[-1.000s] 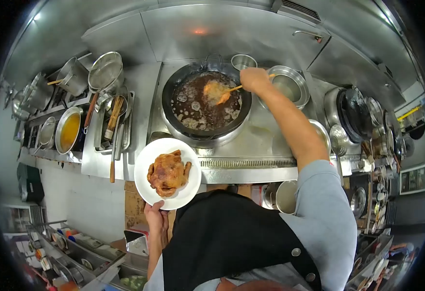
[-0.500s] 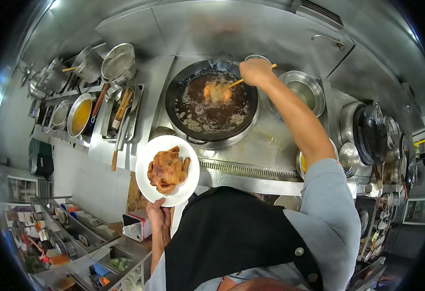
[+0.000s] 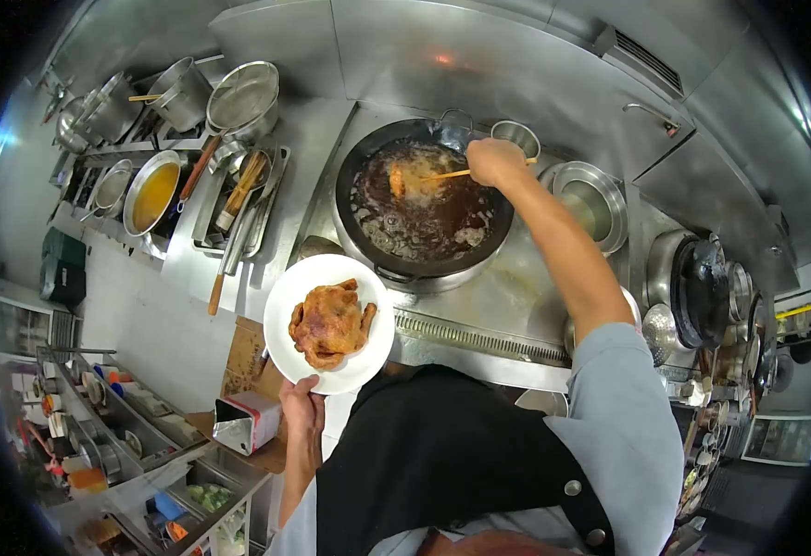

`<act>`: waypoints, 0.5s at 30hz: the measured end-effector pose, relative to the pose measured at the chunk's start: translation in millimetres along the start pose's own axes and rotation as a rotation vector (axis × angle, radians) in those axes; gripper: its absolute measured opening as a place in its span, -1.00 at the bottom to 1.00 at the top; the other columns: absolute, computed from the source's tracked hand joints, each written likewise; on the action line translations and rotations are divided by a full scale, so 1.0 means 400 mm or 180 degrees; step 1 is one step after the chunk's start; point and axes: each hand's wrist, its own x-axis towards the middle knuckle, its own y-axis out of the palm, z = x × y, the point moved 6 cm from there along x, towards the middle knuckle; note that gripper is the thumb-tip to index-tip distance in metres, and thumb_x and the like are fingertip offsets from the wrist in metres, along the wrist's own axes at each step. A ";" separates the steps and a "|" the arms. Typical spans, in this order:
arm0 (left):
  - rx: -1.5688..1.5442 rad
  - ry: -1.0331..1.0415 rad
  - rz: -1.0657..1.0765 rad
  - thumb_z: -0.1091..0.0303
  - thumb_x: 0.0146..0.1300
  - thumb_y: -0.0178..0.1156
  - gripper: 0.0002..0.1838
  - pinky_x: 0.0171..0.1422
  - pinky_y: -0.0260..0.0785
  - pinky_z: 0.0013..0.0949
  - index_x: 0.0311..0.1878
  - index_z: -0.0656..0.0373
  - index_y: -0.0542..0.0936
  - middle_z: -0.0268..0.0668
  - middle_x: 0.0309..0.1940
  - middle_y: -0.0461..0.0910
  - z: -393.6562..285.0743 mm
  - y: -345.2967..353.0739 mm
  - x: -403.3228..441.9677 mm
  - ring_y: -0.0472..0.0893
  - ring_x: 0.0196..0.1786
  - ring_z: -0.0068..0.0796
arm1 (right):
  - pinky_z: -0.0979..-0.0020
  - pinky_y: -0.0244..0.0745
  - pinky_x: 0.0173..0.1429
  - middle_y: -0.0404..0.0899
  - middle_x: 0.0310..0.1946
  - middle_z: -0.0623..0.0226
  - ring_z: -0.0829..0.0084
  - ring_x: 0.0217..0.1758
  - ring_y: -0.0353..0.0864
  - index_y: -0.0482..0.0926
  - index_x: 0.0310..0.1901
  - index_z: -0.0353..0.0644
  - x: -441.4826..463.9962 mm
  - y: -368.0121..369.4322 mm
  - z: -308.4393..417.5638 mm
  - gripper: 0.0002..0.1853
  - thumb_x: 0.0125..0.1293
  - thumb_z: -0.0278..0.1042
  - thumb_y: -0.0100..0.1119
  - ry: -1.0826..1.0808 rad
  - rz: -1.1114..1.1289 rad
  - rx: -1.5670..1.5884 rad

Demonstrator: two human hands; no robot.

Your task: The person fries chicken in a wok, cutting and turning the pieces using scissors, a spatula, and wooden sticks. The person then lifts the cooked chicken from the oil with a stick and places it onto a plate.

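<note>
My left hand [image 3: 303, 406] grips the near edge of a white plate [image 3: 369, 363], thumb on the rim. On the plate lies a whole browned bird [image 3: 329, 324]. My right hand [image 3: 498, 163] is closed around wooden chopsticks [image 3: 450, 174] that reach left over a black wok [image 3: 343, 199]. Dark oil [image 3: 405, 227] bubbles in the wok. An orange-brown piece of food [image 3: 397, 181] sits in the oil near the chopstick tips; steam and foam blur where they meet.
Right of the wok are a small metal pot [image 3: 516, 135] and a metal basin [image 3: 616, 208]. On the left stand a strainer [image 3: 242, 95], a tray of utensils [image 3: 255, 243] and a pan of yellow liquid [image 3: 153, 196]. A tin [image 3: 247, 423] is below the plate.
The camera view has shifted and turned. In the wok, the chopsticks have changed angle and the food in the oil has changed position. Both hands keep their holds.
</note>
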 end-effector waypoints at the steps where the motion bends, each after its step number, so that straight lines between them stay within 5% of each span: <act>1: 0.0049 -0.0036 0.0026 0.70 0.25 0.05 -0.47 0.30 0.63 -0.01 0.33 0.46 0.41 0.04 0.21 0.60 -0.007 -0.006 0.011 0.70 0.18 -0.05 | 0.00 0.69 0.01 0.80 -0.10 0.01 0.00 0.01 0.80 0.81 -0.18 -0.23 -0.019 -0.008 0.014 -0.78 0.25 -0.40 0.20 0.0056 -0.0050 0.0033; 8: 0.0143 -0.0079 0.0272 0.70 0.24 0.08 -0.51 0.25 0.62 -0.12 0.28 0.42 0.47 -0.02 0.15 0.65 -0.092 -0.058 0.137 0.72 0.12 -0.11 | 0.03 0.69 0.00 0.79 -0.16 0.02 -0.01 -0.02 0.79 0.80 -0.22 -0.23 -0.065 0.010 0.098 -0.78 0.24 -0.36 0.20 0.0309 0.0106 0.0215; 10: 0.0267 -0.0167 0.0446 0.69 0.21 0.05 -0.42 0.37 0.54 -0.08 0.36 0.42 0.42 -0.03 0.25 0.58 -0.112 -0.075 0.167 0.66 0.24 -0.07 | 0.04 0.68 0.04 0.79 -0.18 0.06 -0.01 -0.04 0.78 0.80 -0.18 -0.15 -0.101 0.066 0.090 -0.77 0.21 -0.36 0.21 0.0418 -0.0108 0.0572; 15: 0.0376 -0.0135 0.0353 0.67 0.25 0.07 -0.51 0.26 0.61 -0.11 0.28 0.41 0.46 0.00 0.14 0.62 -0.173 -0.111 0.272 0.70 0.14 -0.10 | 0.03 0.64 0.10 0.79 -0.16 0.08 -0.02 -0.02 0.77 0.81 -0.14 -0.03 -0.171 0.188 0.107 -0.75 0.18 -0.29 0.24 0.1000 -0.0161 0.1584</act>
